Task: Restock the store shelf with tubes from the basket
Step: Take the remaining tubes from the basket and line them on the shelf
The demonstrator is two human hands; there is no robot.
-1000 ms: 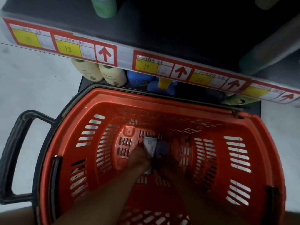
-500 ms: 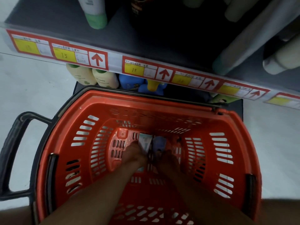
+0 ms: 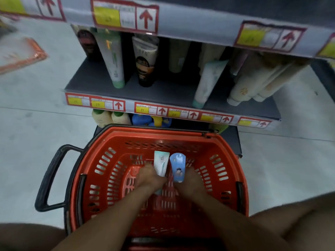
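A red basket [image 3: 116,142] with a black handle stands on the floor in front of a dark store shelf [image 3: 90,82]. Both my hands are inside the basket. My left hand [image 3: 148,178] grips a white and mint tube [image 3: 161,164] that points up toward the shelf. My right hand [image 3: 192,182] grips a blue tube [image 3: 178,168] with a cartoon figure on it. The two tubes stand side by side, raised off the basket floor.
The middle shelf holds several tubes leaning at angles, among them a green-capped one [image 3: 113,60] and a black one [image 3: 146,64], with a bare gap between them and the right-hand group [image 3: 206,84]. Bottles [image 3: 110,117] stand on the bottom shelf behind the basket. An upper shelf edge [image 3: 190,24] overhangs.
Both hands have lifted the two tubes up from the basket floor. The view has tilted upward, so the middle shelf and an upper shelf edge show.
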